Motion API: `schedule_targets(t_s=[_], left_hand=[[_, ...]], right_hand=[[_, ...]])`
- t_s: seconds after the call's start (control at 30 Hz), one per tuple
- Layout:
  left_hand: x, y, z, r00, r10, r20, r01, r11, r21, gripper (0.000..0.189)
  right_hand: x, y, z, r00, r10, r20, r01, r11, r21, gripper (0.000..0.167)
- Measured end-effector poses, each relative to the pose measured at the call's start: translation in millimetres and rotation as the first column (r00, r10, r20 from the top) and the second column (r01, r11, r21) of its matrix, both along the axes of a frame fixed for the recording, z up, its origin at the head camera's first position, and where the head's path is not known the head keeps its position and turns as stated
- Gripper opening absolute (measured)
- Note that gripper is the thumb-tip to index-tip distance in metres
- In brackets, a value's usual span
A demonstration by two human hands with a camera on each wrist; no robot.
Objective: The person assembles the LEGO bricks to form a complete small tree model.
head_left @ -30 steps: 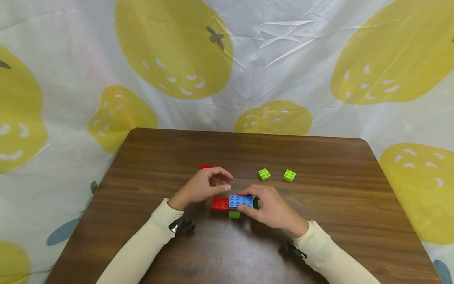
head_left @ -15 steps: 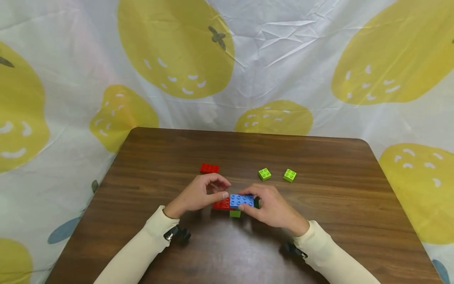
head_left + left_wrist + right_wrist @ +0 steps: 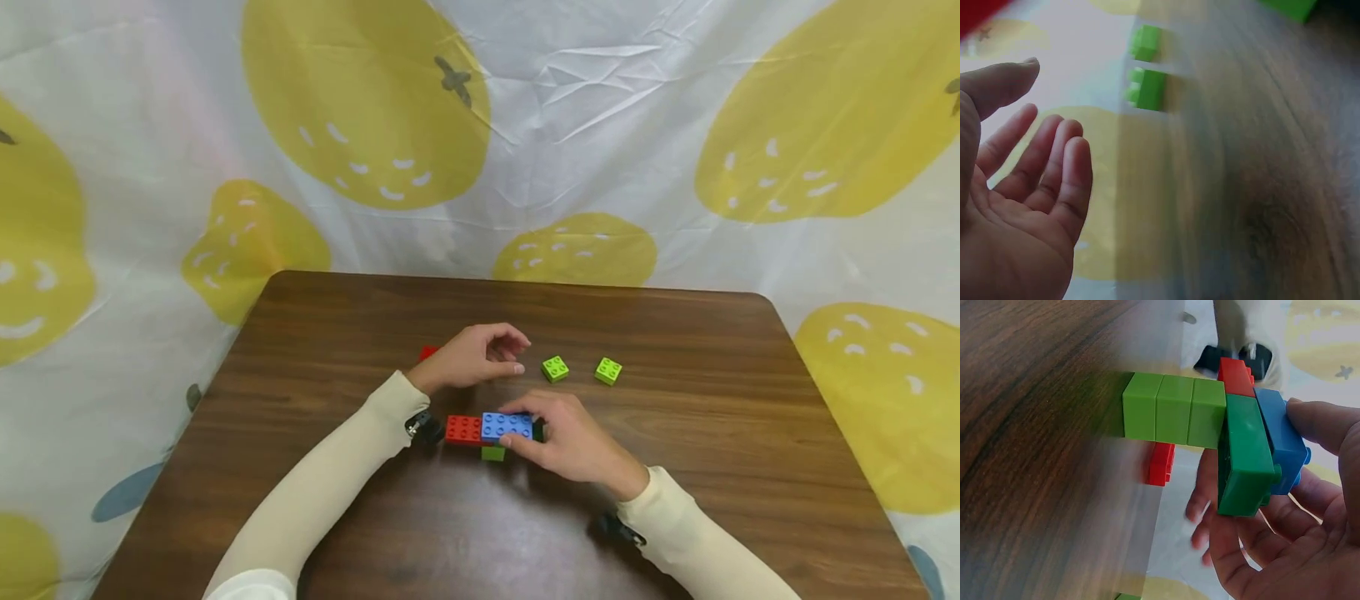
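Head view: we see the left hand (image 3: 474,358), fingers relaxed and holding nothing, has moved out near the loose lime four-stud bricks (image 3: 555,368), leaving the right hand (image 3: 567,435) alone pinching the blue eight-stud brick (image 3: 507,426) above the lime column (image 3: 1172,409), apparently steadying it.

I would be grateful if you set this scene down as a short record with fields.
Left hand: holds nothing, fingers loosely bent
Right hand: grips the blue brick
Build: blue brick above red brick and dark green brick, over three stacked lime bricks
Loose pieces: two small lime bricks; another red brick, partly hidden in the head view
Surface: brown wood-look table
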State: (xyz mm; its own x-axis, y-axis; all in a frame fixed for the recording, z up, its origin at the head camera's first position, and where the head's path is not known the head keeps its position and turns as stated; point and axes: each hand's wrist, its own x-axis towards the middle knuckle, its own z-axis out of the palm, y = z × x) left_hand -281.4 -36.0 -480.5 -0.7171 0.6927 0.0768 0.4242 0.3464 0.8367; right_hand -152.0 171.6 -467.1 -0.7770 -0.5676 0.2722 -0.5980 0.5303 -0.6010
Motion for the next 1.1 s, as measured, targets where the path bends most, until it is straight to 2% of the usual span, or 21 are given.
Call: schedule_targets(t_s=[0.13,0.23,0.37,0.47,0.7,0.9,1.0,1.1], left_hand=[[-15.5,16.0,-10.9,0.999,-0.043,0.009,0.044,0.999,-0.024,0.047],[-24.6,26.0,-19.1,0.996,-0.076,0.042,0.077,0.997,-0.024,0.049],[-32.5,34.5,-28.9,0.989,-0.107,0.098,0.111,0.993,-0.033,0.05],[-35.6,40.0,-32.8,0.985,-0.135,0.108,0.143,0.988,-0.066,0.053],[-41.7,48.0,-36.0,0.983,-0.169,0.073,0.179,0.969,-0.17,0.057],[-43.0,53.3,-37.9,0.973,-0.222,-0.065,0.196,0.941,-0.276,0.049],[-40.5,52.1,-35.7,0.972,-0.216,-0.091,0.183,0.943,-0.279,0.04],[-39.2,47.4,-34.7,0.983,-0.178,-0.051,0.16,0.955,-0.25,0.035]], right_hand=[[-0.4,-1,1.1,1.0,0.002,-0.007,-0.001,1.0,0.003,0.031],[-0.5,-1,-0.1,1.0,0.008,-0.012,-0.008,1.0,-0.001,0.031],[0.4,-3,-2.8,1.0,0.024,0.002,-0.024,1.0,0.0,0.03],[1.1,-3,-3.4,0.999,0.029,0.019,-0.029,1.0,-0.001,0.031],[2.7,-1,-5.2,0.999,0.035,0.025,-0.034,0.999,-0.002,0.03],[2.9,1,-5.4,0.999,0.028,0.017,-0.028,1.0,0.003,0.03],[2.3,2,-5.4,0.999,0.033,0.018,-0.033,0.999,0.001,0.03],[0.9,1,-5.2,0.999,0.039,0.012,-0.039,0.999,0.003,0.031]])
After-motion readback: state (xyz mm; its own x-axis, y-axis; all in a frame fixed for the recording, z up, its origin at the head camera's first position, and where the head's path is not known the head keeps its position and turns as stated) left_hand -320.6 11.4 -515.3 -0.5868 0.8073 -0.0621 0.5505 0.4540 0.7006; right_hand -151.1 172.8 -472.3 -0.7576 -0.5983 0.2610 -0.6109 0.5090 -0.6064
